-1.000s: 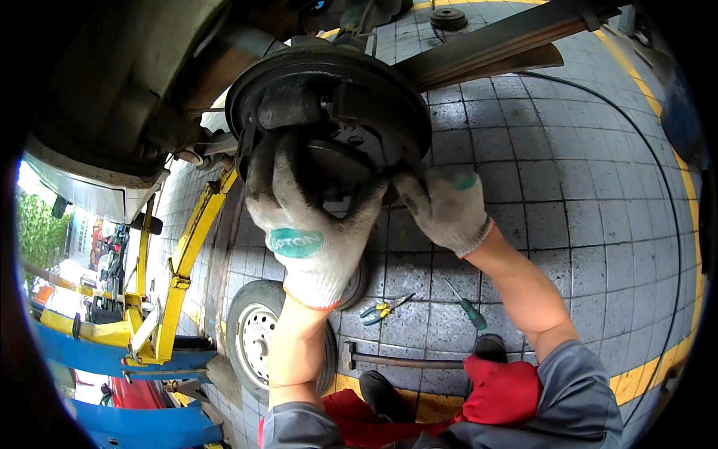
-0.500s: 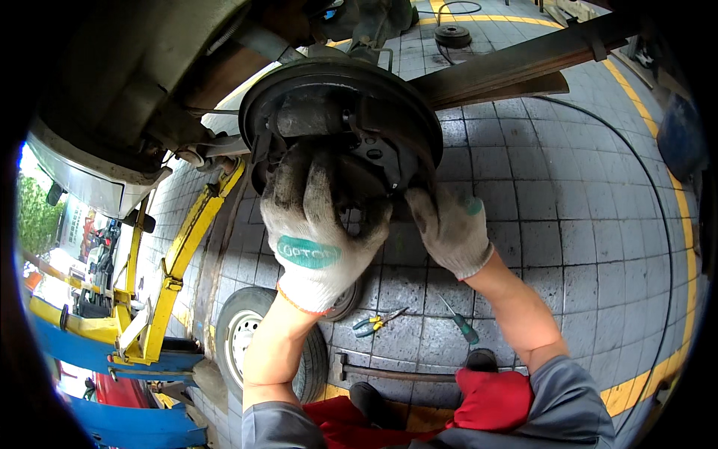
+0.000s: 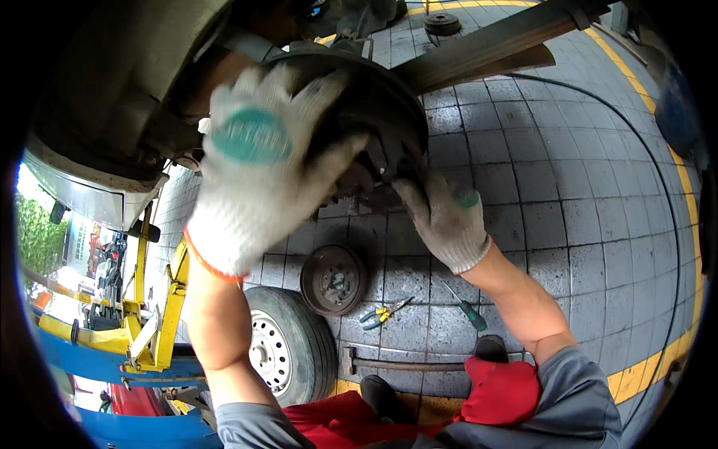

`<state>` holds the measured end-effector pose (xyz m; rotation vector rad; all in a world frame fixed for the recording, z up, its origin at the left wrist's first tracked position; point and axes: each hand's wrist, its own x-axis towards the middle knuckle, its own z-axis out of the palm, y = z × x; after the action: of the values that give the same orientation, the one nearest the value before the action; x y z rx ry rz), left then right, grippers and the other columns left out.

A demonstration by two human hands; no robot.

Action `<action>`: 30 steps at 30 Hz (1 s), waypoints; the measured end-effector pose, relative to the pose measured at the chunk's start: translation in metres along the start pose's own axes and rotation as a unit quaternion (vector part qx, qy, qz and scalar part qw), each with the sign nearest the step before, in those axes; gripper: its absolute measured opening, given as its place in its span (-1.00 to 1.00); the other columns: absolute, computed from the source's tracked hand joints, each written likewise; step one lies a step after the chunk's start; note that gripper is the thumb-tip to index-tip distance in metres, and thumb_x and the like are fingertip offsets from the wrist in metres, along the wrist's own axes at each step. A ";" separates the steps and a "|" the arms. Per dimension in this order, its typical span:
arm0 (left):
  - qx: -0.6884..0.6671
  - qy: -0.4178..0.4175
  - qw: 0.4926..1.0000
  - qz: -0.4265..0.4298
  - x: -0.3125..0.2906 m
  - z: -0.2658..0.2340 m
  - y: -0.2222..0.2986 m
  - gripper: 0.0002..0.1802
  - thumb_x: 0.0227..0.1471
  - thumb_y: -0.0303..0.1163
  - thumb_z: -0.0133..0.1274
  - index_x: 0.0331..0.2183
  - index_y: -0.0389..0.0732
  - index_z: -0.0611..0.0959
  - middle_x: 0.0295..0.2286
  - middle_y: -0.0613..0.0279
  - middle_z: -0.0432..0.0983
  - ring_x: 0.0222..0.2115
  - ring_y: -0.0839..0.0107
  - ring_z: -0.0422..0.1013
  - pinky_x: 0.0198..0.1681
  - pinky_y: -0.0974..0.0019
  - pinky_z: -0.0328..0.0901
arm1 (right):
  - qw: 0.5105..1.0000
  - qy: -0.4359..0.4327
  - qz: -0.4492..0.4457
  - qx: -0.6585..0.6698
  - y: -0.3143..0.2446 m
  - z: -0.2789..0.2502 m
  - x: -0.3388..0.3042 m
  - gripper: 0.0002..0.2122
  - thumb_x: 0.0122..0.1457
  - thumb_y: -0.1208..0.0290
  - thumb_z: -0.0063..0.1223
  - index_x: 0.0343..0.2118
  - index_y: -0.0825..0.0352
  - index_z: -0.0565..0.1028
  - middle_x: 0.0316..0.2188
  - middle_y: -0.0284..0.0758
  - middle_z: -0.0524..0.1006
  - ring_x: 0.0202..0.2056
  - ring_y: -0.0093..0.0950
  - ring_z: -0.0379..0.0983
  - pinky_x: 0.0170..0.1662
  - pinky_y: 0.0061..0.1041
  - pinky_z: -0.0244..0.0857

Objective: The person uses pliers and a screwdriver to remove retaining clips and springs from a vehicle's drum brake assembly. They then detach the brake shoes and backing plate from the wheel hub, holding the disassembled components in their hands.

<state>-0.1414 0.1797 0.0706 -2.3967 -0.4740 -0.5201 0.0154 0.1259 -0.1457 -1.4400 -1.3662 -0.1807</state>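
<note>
Under the raised vehicle, a round drum brake assembly faces me, its dark backing plate partly covered by my hands. My left hand, in a white knit glove with a green patch, is raised in front of its left side. Its fingers are spread, slightly blurred, with nothing seen in them. My right hand, gloved too, sits at the lower right edge of the assembly. Its fingers close round the lower end of a dark, curved brake shoe; the fingertips are partly lost in shadow.
A brake drum, a wheel, yellow-handled pliers, a screwdriver and a long-handled hammer lie on the tiles. A yellow lift arm stands left. Above right runs a leaf spring; a black hose curves across the floor.
My left hand has come away from the brake parts, moving up and left toward me, and its fingers have spread. My right hand stays at the lower right edge. The view has shifted slightly.
</note>
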 end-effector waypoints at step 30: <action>0.000 -0.118 0.993 -0.005 0.020 -0.024 -0.020 -0.27 0.03 -0.43 0.31 0.24 -0.07 0.47 0.02 0.05 0.54 0.02 0.04 0.54 0.08 0.11 0.47 | 0.985 -0.041 0.129 0.110 -0.004 -0.023 0.012 -0.78 0.29 0.30 0.20 -0.34 0.38 0.50 -0.55 -0.08 0.60 -0.51 -0.08 0.61 -0.45 -0.22 0.48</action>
<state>-0.1396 0.1829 0.1079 -2.4679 -0.5872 -0.2405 0.0287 0.1149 -0.1259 -1.4324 -1.2089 0.1932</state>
